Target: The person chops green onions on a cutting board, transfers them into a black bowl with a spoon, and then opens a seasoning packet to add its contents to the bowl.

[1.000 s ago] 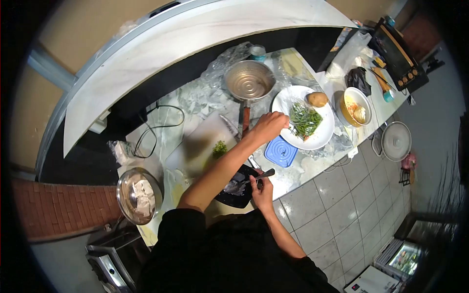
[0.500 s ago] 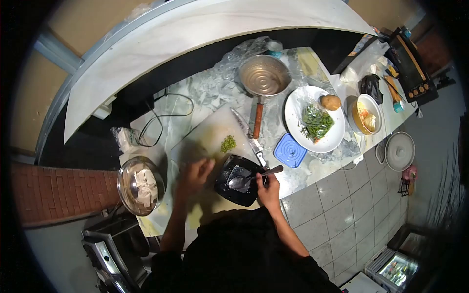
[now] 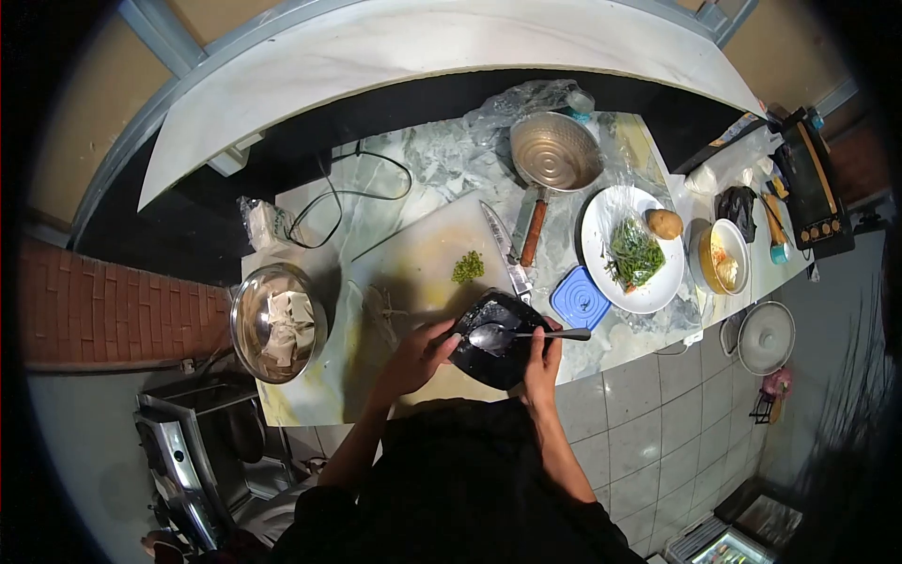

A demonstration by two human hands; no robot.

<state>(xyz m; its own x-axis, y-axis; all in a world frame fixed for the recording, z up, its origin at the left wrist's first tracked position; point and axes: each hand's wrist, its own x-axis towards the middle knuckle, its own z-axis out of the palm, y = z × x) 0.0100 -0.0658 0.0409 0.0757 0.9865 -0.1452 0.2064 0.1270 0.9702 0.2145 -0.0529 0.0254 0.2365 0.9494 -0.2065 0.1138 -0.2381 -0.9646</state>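
Note:
Close to my body is a black square bowl [image 3: 495,369] with white residue inside. My left hand [image 3: 418,359] grips its left edge, thumb on the rim. My right hand [image 3: 541,368] is closed on its right edge, the thumb beside the handle of a metal spoon [image 3: 489,336]. The spoon's head lies in the bowl and its handle sticks out to the right. Just beyond the bowl, chopped green pieces [image 3: 468,267] form a small heap on the white cutting board [image 3: 423,246]. A knife [image 3: 507,249] lies along the board's right side.
At left stands a glass bowl [image 3: 241,324] with pale folded pieces. Right of the board are a blue lid [image 3: 579,299], a saucepan [image 3: 554,155], and a white plate [image 3: 658,299] of greens with a potato [image 3: 664,224]. Farther right is a yellow-and-white bowl [image 3: 705,254]. A black cable [image 3: 376,157] lies behind.
My left hand has come right from over the board and taken hold of the bowl's left edge. The spoon handle has swung to point more directly right. The whole view has shifted.

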